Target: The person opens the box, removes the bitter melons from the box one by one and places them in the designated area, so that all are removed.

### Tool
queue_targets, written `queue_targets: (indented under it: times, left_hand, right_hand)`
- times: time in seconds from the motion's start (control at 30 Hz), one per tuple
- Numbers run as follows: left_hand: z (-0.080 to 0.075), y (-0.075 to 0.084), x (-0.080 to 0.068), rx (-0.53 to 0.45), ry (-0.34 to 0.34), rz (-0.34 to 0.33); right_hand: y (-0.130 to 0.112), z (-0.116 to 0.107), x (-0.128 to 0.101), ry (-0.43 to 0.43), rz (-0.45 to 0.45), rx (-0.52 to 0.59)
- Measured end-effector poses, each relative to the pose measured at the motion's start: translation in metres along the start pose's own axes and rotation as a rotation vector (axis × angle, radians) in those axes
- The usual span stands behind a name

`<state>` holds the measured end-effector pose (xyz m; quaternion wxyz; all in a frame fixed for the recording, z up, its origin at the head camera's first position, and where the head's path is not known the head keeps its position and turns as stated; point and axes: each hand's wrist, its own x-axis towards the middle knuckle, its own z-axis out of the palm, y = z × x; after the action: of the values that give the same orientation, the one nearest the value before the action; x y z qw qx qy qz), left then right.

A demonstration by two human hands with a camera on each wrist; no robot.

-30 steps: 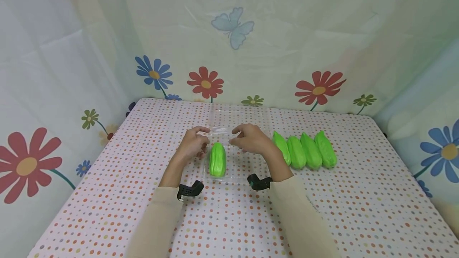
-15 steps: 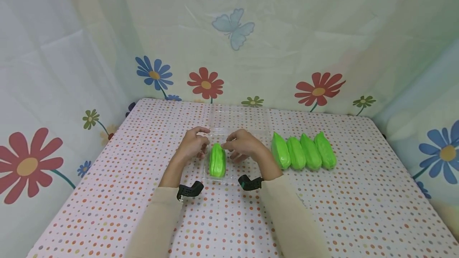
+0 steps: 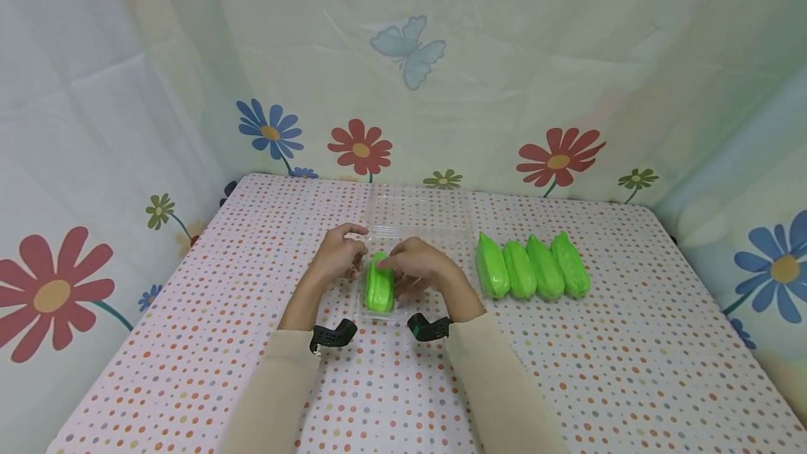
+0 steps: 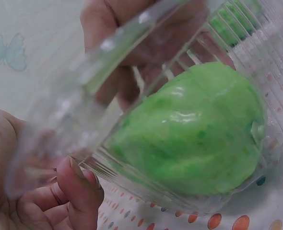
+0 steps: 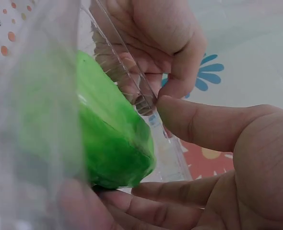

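A bright green, ribbed fruit like a star fruit (image 3: 380, 294) lies lengthwise in the left part of a clear plastic clamshell container (image 3: 419, 210), whose lid is folded back. My left hand (image 3: 336, 252) is at the container's left side, thumb and fingertips pinching its thin edge (image 4: 91, 158). My right hand (image 3: 419, 265) reaches into the container from the right. Its thumb crosses over the fruit's far end. In the right wrist view the other fingers (image 5: 170, 191) extend fairly straight, right at the fruit's underside, partly hidden by the clear plastic.
Several more green star fruits (image 3: 520, 270) lie side by side in a row to the right of the container. A dotted cloth (image 3: 630, 342) covers the table. Behind and at the sides hangs a curtain (image 3: 492, 76) printed with flowers and a butterfly.
My right hand has moved left and a little nearer, from beside the star fruit to over it. The left hand has stayed at the container's edge.
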<state>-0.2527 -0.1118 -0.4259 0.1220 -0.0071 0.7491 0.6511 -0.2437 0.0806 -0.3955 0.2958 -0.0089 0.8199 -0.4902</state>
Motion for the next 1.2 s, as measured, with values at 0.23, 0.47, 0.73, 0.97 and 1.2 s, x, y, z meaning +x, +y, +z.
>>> queue_targets:
  times: [0.23,0.47,0.73,0.97,1.2]
  left_hand:
    - [-0.001,0.004,-0.003,0.008,-0.023,-0.009]
    - [0.0,0.001,-0.001,0.02,0.003,0.008]
    - [0.001,0.001,-0.001,0.028,0.002,0.025]
    - [0.0,0.002,-0.001,0.025,0.012,0.018]
    - [0.0,0.001,-0.001,0.033,0.009,0.016]
  right_hand:
    - [0.002,0.009,0.0,-0.033,-0.019,-0.013]
    - [0.004,0.017,0.003,-0.046,-0.046,-0.027]
    - [0.002,0.019,0.0,-0.019,-0.061,-0.028]
    - [0.003,0.02,0.0,-0.022,-0.066,-0.006]
    - [0.006,0.021,0.0,0.011,-0.058,0.011]
